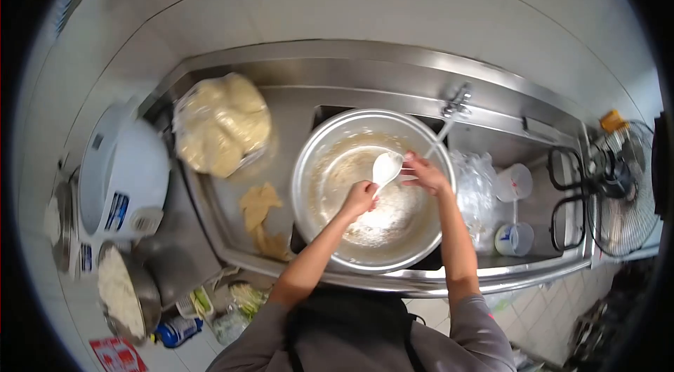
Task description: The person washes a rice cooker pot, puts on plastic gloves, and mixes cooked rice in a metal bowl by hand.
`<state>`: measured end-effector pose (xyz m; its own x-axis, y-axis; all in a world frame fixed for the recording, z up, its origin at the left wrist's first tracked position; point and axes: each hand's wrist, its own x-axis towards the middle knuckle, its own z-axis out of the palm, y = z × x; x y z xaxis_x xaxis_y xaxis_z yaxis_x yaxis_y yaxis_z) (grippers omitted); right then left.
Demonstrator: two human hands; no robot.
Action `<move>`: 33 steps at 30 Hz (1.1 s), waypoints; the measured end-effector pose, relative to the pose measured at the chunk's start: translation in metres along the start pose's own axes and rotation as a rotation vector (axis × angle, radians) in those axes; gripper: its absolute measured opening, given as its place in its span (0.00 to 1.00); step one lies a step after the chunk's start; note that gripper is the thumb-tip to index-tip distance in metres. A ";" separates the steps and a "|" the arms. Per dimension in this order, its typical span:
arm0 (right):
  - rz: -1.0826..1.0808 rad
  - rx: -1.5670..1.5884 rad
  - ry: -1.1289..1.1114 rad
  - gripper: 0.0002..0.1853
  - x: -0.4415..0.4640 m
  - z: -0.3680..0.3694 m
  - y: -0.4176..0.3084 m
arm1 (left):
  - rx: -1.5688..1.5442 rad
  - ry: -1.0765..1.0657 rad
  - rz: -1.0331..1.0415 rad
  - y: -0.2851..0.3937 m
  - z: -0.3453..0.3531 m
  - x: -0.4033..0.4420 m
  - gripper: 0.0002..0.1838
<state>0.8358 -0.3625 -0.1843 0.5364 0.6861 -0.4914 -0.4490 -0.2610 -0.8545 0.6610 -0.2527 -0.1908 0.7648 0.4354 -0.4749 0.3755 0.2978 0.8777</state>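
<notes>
My left hand (361, 200) is closed round the handle of a white spoon (387, 168), its bowl pointing up and away from me. Beside that bowl is my right hand (423, 174), fingers apart; whether they touch the spoon I cannot tell. Both hands are over a large round metal basin (303, 193), which has pale residue on its inner wall and a bright glare at the bottom. From the tap (458, 102), a pale spout or hose (440, 137) slants down toward the basin near my right hand.
Left of the basin lie a plastic-wrapped dough mass (223, 125) and flat tan scraps (260, 205). Farther left stand a grey tub (126, 168) and a bowl of white stuff (119, 291). Rightward are plastic bags (474, 189), clear cups (514, 182) and a fan (623, 200).
</notes>
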 end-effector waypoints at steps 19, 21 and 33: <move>-0.066 -0.255 0.367 0.25 0.073 -0.069 0.100 | -0.404 0.130 0.006 -0.025 0.118 0.173 0.14; 0.047 -0.199 0.371 0.15 0.044 -0.060 0.075 | -0.240 -0.062 0.020 -0.026 0.105 0.180 0.12; -0.354 0.138 0.259 0.11 0.072 -0.044 0.040 | 0.572 0.094 0.409 0.019 0.080 0.134 0.11</move>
<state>0.8880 -0.3536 -0.2616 0.8271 0.5196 -0.2144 -0.2878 0.0639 -0.9555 0.8126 -0.2565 -0.2323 0.8646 0.4959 -0.0812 0.3037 -0.3869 0.8707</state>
